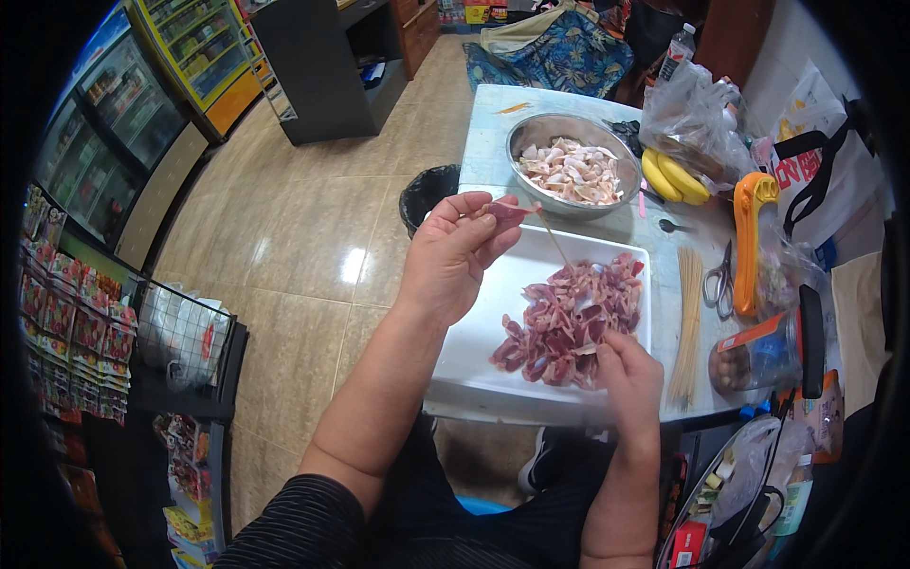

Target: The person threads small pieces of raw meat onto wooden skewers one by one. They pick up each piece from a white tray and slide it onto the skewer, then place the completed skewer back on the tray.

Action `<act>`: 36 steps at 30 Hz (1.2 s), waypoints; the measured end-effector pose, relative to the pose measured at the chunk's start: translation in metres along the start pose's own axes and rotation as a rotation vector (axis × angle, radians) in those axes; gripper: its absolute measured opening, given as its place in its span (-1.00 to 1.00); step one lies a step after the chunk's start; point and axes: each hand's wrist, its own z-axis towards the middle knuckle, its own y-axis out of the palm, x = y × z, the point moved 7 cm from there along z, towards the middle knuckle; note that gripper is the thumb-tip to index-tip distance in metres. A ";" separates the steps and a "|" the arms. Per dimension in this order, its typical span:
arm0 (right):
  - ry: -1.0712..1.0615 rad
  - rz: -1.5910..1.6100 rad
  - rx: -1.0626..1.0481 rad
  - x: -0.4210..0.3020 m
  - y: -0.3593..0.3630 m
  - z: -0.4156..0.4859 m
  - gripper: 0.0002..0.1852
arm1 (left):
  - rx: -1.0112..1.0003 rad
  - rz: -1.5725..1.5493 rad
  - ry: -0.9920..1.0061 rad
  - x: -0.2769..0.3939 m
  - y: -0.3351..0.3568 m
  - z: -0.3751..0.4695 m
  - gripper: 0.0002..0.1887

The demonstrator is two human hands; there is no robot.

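Raised over the left part of a white plastic tray (466,350), my left hand (455,252) pinches a strip of dark red raw meat (506,211) between thumb and fingers. A thin bamboo skewer (552,237) slants from the strip's tip down toward the meat pile; whether it pierces the strip is hard to tell. Many small raw red meat pieces (569,313) lie heaped in the tray's right part. At the pile's near right edge, my right hand (629,373) has thumb and forefinger closed on a small piece of meat (586,349).
Behind the tray stands a steel bowl (513,167) of pale raw meat pieces. To the right lie a bundle of bamboo skewers (687,320), scissors (719,284), an orange-handled tool (746,242), bananas (672,178) and a clear jar (757,355). A black-lined bin (425,192) stands beside the table.
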 end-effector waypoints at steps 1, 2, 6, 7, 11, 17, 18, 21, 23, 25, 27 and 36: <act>-0.003 -0.022 -0.005 -0.001 0.000 0.000 -0.77 | 0.018 0.010 -0.017 -0.001 -0.003 0.000 -0.83; -0.030 -0.051 -0.009 -0.003 -0.001 0.000 -0.78 | 0.036 0.021 -0.035 -0.001 -0.005 -0.001 -0.82; -0.109 -0.100 -0.011 -0.006 -0.001 0.000 -0.81 | 0.020 -0.136 -0.089 -0.002 -0.009 -0.002 -0.83; -0.100 -0.101 -0.004 -0.005 -0.001 0.000 -0.82 | 0.009 -0.150 -0.095 -0.002 -0.008 -0.002 -0.82; -0.138 -0.115 -0.075 -0.006 0.003 -0.001 -0.83 | 0.040 -0.155 -0.112 -0.004 -0.011 -0.003 -0.79; -0.171 -0.145 -0.077 -0.010 0.004 -0.002 -0.81 | 0.081 -0.129 -0.148 -0.007 -0.011 -0.005 -0.82; -0.177 -0.146 -0.066 -0.011 0.003 -0.002 -0.83 | 0.081 -0.144 -0.154 -0.007 -0.010 -0.005 -0.82; -0.173 -0.149 -0.057 -0.011 0.001 -0.002 -0.84 | 0.044 -0.113 -0.128 -0.007 -0.006 -0.005 -0.85; -0.162 -0.146 -0.060 -0.010 0.001 -0.003 -0.84 | 0.057 -0.118 -0.107 -0.007 -0.006 -0.004 -0.85; -0.143 -0.132 -0.064 -0.009 0.002 -0.003 -0.84 | 0.066 -0.109 -0.088 -0.006 -0.007 -0.004 -0.83; -0.163 -0.139 -0.059 -0.010 0.002 -0.003 -0.84 | 0.087 -0.083 -0.075 -0.006 -0.010 -0.004 -0.82; -0.140 -0.167 -0.097 -0.016 0.002 -0.004 -0.83 | 0.032 0.027 0.022 0.001 -0.007 -0.004 -0.73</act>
